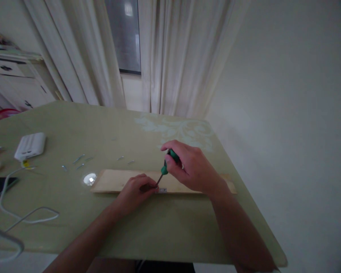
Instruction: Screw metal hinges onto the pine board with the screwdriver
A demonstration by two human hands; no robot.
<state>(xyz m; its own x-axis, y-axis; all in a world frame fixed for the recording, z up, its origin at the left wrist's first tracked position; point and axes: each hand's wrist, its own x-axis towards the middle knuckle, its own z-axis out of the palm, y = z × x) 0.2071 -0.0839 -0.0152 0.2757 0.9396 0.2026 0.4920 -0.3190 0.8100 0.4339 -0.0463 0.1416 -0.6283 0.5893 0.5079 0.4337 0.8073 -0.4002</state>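
Observation:
My right hand (pixel 189 167) is closed around the green and black handle of a screwdriver (pixel 172 155). Its shaft slants down to a small metal plate (pixel 161 190) at the near edge of a pale wooden board (pixel 112 180). My left hand (pixel 138 189) rests on the board, thumb and fingers pinched together at the screwdriver's tip. What they hold there is hidden or too small to make out. The board lies flat on the table, its right part partly covered by my right hand and forearm.
Several screws (pixel 78 159) lie beyond the board on the green table (pixel 74 129). A shiny round object (pixel 90 179) sits by its left end. Farther left are a white power bank (pixel 31 145), a white cable (pixel 22 218) and a dark phone (pixel 0 187). A wall (pixel 287 132) stands right.

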